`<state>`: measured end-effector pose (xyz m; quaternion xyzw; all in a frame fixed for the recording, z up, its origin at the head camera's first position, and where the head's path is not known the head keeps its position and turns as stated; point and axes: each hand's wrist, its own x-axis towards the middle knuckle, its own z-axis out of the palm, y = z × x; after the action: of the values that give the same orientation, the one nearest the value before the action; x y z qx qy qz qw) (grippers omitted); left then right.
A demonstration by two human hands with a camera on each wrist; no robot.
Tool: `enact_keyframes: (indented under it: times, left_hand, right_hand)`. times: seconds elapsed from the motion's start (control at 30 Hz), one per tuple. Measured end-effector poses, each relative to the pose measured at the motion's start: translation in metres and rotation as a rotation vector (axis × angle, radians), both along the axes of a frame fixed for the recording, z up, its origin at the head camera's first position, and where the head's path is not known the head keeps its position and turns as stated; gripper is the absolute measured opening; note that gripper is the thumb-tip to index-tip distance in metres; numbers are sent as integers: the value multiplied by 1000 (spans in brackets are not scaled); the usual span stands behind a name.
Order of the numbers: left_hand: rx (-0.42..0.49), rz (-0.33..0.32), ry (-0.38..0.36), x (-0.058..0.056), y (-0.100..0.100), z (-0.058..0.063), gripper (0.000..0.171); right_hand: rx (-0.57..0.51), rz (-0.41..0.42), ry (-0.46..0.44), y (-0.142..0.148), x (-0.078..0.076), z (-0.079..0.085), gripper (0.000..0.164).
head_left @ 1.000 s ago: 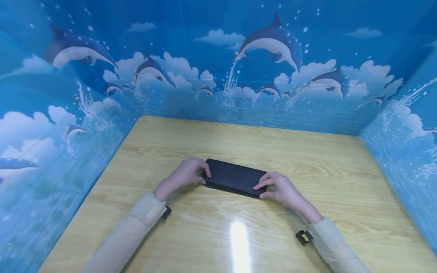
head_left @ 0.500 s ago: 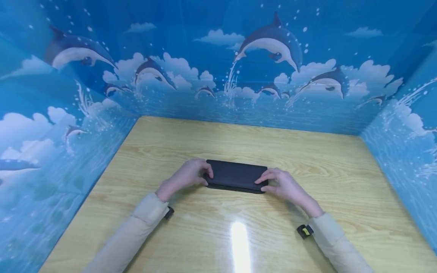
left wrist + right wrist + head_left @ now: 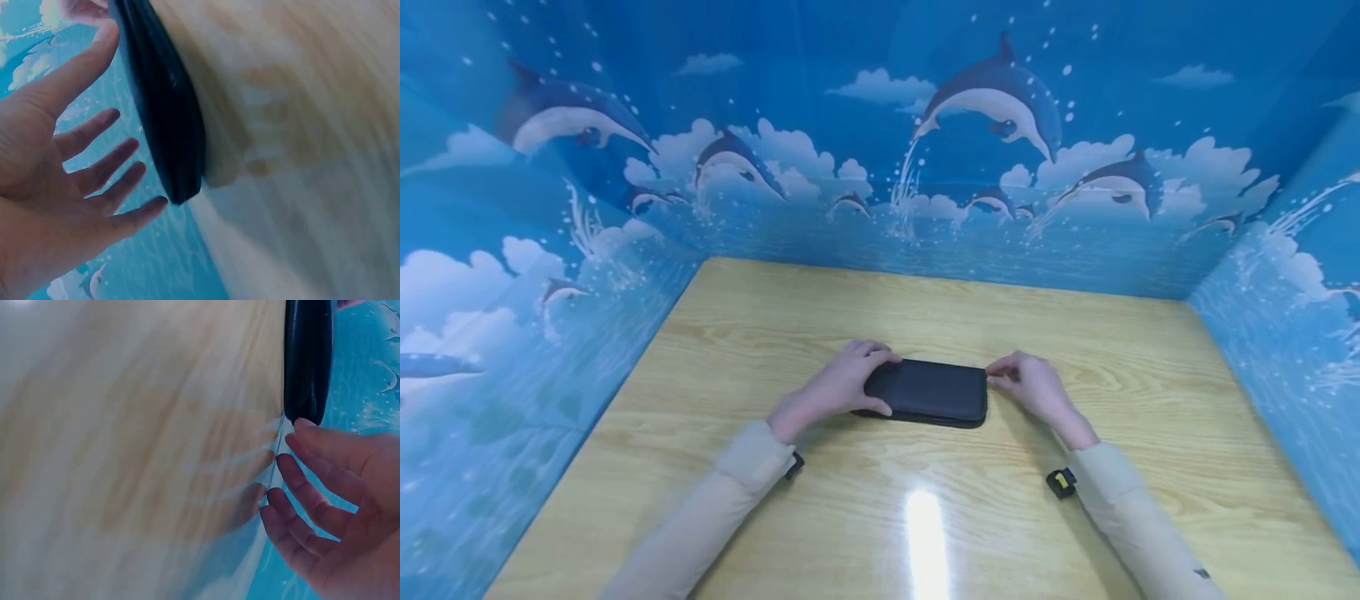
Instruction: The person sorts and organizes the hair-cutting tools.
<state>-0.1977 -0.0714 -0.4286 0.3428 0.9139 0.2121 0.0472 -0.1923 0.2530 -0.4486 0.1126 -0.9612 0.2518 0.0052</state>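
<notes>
A flat black wallet [image 3: 936, 392] with rounded corners lies on the table, its long side running left to right. My left hand [image 3: 842, 379] holds its left end, thumb along the near edge and forefinger along the far edge. In the left wrist view, that hand [image 3: 69, 144] has spread fingers beside the dark wallet [image 3: 162, 106]. My right hand [image 3: 1036, 385] pinches at the far right corner. Seen from the right wrist, the thumb and forefinger of this hand [image 3: 337, 494] meet at the end of the wallet [image 3: 307, 356]; what lies between the tips is hidden.
The light wood-grain table [image 3: 790, 517] carries a bright light reflection near its front. Blue dolphin-printed walls [image 3: 880, 217] rise at the back, left and right. A small black device [image 3: 1062, 482] sits by the right cuff.
My left hand has slid right and spread over the wallet's left end. The right hand has left the near right part and moved to the far right corner. The wallet has turned slightly.
</notes>
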Motion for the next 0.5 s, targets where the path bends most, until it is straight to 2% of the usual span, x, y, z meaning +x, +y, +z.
enact_keyframes:
  times: [0.17, 0.33, 0.5]
  left_hand:
    - [-87, -23, -3, 1, 6, -6, 91]
    - [-110, -28, 11, 2, 8, -6, 92]
    - [-131, 1, -7, 1, 11, -4, 91]
  right_hand:
    - [18, -34, -2, -4, -3, 0, 15]
    - [47, -16, 15, -4, -5, 1, 8]
    - [63, 25, 20, -2, -4, 2, 4]
